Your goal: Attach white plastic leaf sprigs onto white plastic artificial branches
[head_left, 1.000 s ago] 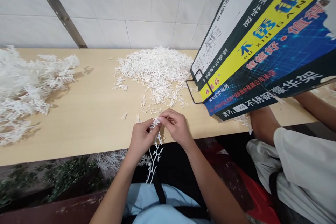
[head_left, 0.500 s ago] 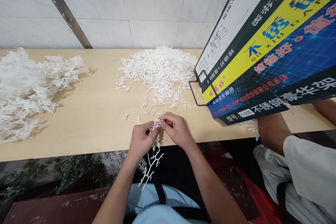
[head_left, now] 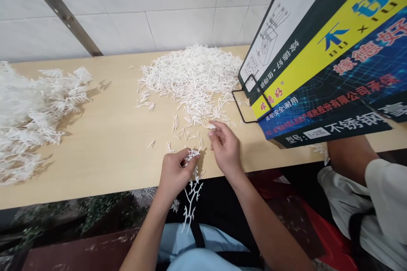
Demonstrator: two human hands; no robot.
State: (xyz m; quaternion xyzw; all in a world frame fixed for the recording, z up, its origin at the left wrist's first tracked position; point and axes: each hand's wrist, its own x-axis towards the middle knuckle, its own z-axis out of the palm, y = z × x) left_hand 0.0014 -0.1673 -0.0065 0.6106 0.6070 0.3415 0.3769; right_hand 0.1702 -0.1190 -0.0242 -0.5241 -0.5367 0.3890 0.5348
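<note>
My left hand (head_left: 174, 171) is closed round a white plastic branch (head_left: 191, 192) at the near edge of the wooden table (head_left: 104, 135); the branch hangs down over my lap. My right hand (head_left: 224, 146) has its fingers pinched on a small white plastic piece (head_left: 211, 126) just above the table, near the loose bits at the foot of the big pile of white pieces (head_left: 192, 78). The two hands are a short way apart.
A heap of white branches (head_left: 28, 114) lies at the table's left. A large printed cardboard box (head_left: 327, 46) leans over the right side, with a black wire loop (head_left: 246, 103) under it. Another person's arm (head_left: 349, 156) and pale sleeve are at the right.
My right hand has come away from the branch and moved up and right toward the pile, pinching a small piece. My left hand still holds the branch. The view has shifted a little.
</note>
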